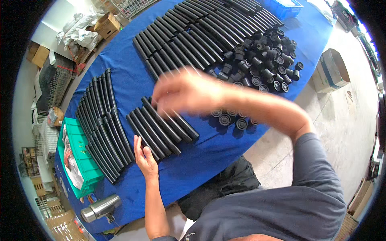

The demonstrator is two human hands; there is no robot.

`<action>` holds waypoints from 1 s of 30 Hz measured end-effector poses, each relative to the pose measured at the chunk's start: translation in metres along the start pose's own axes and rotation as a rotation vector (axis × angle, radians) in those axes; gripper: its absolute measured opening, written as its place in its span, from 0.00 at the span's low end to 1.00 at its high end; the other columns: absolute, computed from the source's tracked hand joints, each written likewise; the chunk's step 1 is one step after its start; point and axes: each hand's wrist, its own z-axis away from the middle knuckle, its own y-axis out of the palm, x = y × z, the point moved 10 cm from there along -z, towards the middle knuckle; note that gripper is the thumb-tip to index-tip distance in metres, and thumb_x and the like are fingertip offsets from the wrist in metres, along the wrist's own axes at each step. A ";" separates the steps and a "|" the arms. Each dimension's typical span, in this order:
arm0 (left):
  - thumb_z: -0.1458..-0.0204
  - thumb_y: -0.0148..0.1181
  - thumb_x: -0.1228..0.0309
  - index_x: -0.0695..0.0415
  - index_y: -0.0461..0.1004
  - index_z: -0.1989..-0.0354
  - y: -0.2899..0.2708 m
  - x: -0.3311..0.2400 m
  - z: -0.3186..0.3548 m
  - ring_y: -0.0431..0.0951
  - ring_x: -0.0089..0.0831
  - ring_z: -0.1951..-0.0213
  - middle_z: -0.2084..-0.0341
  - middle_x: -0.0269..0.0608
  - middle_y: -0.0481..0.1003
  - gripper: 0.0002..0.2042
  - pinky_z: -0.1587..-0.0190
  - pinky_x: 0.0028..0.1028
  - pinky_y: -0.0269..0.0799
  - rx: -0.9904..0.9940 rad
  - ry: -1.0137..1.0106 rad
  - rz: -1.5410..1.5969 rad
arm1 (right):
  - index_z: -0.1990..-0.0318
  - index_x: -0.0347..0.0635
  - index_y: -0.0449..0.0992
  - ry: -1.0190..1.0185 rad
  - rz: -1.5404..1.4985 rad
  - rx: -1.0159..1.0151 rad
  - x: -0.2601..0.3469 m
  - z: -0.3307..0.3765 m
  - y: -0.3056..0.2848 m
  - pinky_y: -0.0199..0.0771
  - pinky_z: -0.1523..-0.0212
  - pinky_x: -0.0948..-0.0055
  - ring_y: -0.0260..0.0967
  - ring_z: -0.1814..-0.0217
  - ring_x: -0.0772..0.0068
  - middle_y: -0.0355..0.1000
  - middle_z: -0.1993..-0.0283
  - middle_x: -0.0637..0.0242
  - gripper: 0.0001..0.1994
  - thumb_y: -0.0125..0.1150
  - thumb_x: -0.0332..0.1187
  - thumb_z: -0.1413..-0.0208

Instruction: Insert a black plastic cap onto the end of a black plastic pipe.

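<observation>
At the left, a green crate (89, 165) is standing on the blue-covered tabletop (126, 89). To its right, collared tubes (105, 130) are lying in slanting rows. The left hand (147, 162) is bordering the near left edge of the middle tubes (157, 129), fingers extended, thumb apart, apparently gripping nothing; contact is remaining unclear. These tubes are lying side by side, appearing stiff, light and smooth, probably slippery and prone to rolling; mid-length is offering the soundest hold. The right hand (185, 92) is hovering over their far ends, blurred, fingers seemingly half curled; whether it is holding anything, I cannot tell. Far tubes (189, 40) are lying beyond. Rightmost, heaped caps (267, 73) are looking light, possibly rubbery.
</observation>
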 end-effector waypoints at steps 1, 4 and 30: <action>0.34 0.46 0.49 0.64 0.67 0.38 0.001 0.002 0.000 0.63 0.45 0.32 0.34 0.53 0.64 0.29 0.31 0.38 0.55 0.005 -0.034 0.049 | 0.60 0.36 0.81 0.228 -0.188 -0.061 -0.038 -0.004 -0.050 0.79 0.63 0.68 0.77 0.64 0.66 0.77 0.66 0.61 0.14 0.67 0.38 0.46; 0.35 0.46 0.48 0.65 0.67 0.38 0.000 -0.002 0.000 0.62 0.45 0.32 0.34 0.52 0.64 0.31 0.31 0.38 0.55 -0.002 -0.029 0.045 | 0.46 0.29 0.71 0.495 -0.288 -0.440 -0.124 -0.010 -0.208 0.82 0.56 0.64 0.77 0.56 0.61 0.74 0.51 0.53 0.23 0.64 0.40 0.40; 0.37 0.48 0.45 0.68 0.67 0.39 0.006 -0.001 -0.004 0.61 0.44 0.32 0.33 0.56 0.61 0.34 0.30 0.39 0.53 0.025 -0.064 0.005 | 0.32 0.31 0.49 0.765 -0.622 -1.368 -0.307 0.171 -0.460 0.67 0.37 0.39 0.58 0.32 0.40 0.49 0.29 0.44 0.36 0.52 0.50 0.35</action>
